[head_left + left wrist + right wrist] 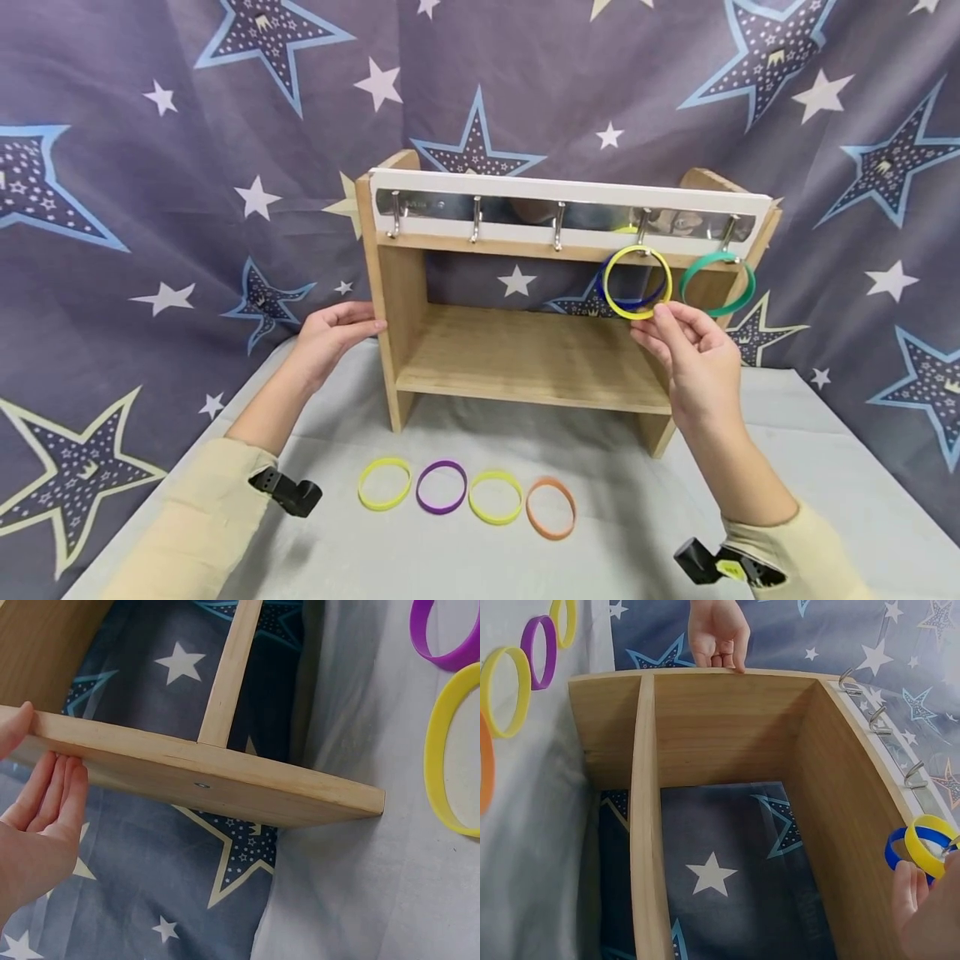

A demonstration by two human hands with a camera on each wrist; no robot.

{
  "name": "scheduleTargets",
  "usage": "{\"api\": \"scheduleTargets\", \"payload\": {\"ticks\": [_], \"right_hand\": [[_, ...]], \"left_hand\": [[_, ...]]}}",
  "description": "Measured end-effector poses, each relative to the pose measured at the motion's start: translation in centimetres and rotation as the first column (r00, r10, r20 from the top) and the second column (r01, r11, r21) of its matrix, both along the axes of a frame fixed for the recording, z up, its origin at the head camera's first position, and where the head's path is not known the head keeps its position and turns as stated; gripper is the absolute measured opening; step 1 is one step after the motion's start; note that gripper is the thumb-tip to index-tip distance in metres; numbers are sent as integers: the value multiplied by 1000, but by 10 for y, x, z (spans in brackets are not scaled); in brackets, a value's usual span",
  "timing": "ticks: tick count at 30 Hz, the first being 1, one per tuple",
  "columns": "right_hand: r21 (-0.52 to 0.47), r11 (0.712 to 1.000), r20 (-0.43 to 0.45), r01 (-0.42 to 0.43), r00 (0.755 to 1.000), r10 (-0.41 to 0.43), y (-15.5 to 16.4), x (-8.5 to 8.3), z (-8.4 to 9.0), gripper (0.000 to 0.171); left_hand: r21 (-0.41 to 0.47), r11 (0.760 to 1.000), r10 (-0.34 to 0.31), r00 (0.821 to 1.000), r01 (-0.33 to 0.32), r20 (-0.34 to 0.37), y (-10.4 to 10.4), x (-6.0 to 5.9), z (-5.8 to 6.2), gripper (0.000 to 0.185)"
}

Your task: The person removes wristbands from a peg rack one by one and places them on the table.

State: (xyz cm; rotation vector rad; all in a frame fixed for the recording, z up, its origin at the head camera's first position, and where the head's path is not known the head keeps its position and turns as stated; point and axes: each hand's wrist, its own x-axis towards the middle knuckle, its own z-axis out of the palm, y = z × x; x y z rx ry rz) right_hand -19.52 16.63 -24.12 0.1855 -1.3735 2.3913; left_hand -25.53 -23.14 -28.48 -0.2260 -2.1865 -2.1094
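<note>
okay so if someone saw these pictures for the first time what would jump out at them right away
Most striking is the wooden shelf rack with metal hooks standing before a star-printed cloth backdrop. The right hand pinches a yellow silicone band hanging on the fourth hook, with a blue band behind and a green band on the fifth. The left hand rests on the rack's left side, and four loose bands lie in front.

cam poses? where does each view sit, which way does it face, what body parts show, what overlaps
Head: worn on the head, looking forward and down at the wooden rack; both forearms, left hand, right hand at the yellow ring.
Left wrist: on that wrist, facing the rack's side panel; palm and fingers show.
Right wrist: looks across the rack at the hooks; fingertips show.
Shared: rack, purple ring.
</note>
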Motion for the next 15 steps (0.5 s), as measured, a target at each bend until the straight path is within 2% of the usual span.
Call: {"api": "scheduleTargets", "payload": {"ticks": [7,12,15], "right_hand": [[-22,999,-27,-34,999,34,-1,-1,1,4],[-26,1000,9,16,1000,-16,-1,0,1,5],[-45,998,4,48,999,-48,-1,0,1,4]], "left_hand": [[-10,1000,20,1000,-20,11,0,0,1,28],[-18,1000,18,1000,-18,18,1,-1,1,36],[-16,1000,14,1000,-14,18,1,-2,0,32]]}}
